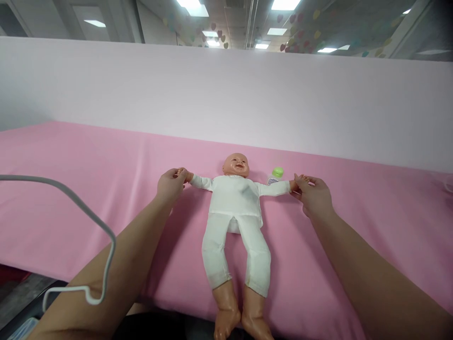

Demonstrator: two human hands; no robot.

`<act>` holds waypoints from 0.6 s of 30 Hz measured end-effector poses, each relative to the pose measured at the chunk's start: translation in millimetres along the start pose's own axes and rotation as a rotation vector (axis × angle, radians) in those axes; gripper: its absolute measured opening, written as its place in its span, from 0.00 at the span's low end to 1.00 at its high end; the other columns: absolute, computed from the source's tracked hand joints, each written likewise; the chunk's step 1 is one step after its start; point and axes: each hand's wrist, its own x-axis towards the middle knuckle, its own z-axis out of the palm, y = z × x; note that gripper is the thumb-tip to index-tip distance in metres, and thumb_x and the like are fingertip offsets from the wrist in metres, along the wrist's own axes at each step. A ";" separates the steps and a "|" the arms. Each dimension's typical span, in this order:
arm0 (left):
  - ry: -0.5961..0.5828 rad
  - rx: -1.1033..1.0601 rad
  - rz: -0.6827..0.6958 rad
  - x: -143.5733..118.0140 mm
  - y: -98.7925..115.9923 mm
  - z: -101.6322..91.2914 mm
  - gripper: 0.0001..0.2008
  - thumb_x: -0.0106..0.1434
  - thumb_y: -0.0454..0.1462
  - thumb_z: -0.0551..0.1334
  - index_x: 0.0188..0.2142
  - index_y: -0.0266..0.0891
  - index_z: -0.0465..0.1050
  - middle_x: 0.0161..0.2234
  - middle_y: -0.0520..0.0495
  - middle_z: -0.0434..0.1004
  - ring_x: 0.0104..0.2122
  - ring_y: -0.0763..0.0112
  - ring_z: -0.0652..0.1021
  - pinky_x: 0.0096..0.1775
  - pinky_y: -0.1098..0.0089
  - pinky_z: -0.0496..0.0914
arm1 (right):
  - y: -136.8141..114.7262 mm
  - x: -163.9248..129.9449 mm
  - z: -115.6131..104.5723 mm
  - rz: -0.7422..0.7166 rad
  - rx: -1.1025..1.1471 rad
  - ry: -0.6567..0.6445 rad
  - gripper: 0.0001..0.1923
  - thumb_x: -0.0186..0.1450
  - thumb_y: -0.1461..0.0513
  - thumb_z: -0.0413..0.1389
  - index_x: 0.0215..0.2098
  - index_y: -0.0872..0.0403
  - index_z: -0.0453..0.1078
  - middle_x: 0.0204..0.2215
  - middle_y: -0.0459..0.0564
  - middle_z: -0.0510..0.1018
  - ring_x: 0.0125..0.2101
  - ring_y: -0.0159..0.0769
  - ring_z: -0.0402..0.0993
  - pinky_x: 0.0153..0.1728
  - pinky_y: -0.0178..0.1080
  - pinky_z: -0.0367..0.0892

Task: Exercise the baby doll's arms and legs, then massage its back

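Observation:
A baby doll (235,208) in a white top and white trousers lies on its back on the pink cloth-covered table (88,179), arms spread wide, feet toward me. My left hand (170,184) grips the doll's hand on the left side. My right hand (313,193) grips the doll's other hand on the right. A small bottle with a green cap (275,175) lies just behind the doll's right-side arm, close to my right hand.
A pale pink partition wall (226,94) rises along the table's far edge. A grey cable (81,212) loops in front of my left forearm. The table's near edge runs under the doll's feet, with dark floor at the lower left.

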 end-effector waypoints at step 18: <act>-0.323 0.731 1.033 -77.8 30.2 55.9 0.16 0.75 0.41 0.55 0.53 0.44 0.81 0.54 0.46 0.83 0.53 0.59 0.82 0.52 0.60 0.76 | -54.8 -107.6 59.2 -0.975 -0.574 -0.597 0.14 0.66 0.72 0.54 0.39 0.49 0.77 0.41 0.53 0.83 0.42 0.45 0.80 0.45 0.49 0.77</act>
